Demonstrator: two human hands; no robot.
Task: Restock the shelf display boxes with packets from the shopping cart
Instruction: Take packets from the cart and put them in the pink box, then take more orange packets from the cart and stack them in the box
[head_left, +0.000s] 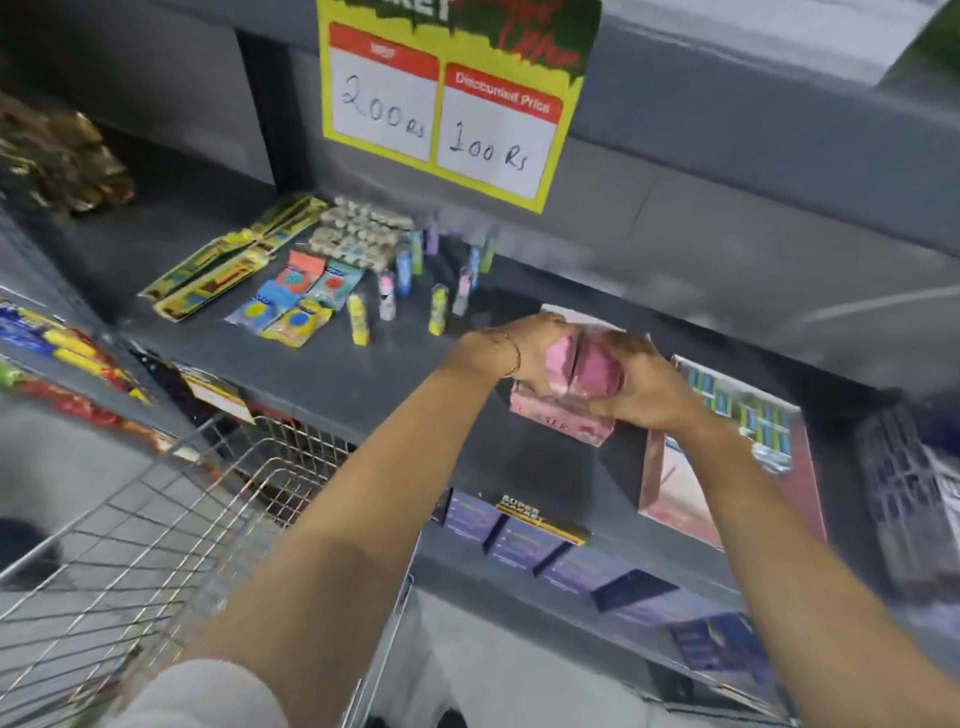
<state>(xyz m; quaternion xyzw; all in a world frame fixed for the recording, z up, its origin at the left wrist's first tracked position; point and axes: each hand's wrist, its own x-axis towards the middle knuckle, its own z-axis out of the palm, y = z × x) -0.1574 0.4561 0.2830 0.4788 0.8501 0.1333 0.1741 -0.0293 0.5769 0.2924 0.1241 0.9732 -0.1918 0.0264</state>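
Two hands on pink packets over a pink display box on the gray shelf. Wire shopping cart down at far left. Left hand wrapped round one side, right hand round the other. Probably light, soft, easy to crush, so best squeezed gently by the sides. Pink, shiny, blurry.

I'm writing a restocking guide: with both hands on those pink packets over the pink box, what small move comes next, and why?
Probably press the pink packets down into the pink display box. Left hand and right hand both grip them directly above it.
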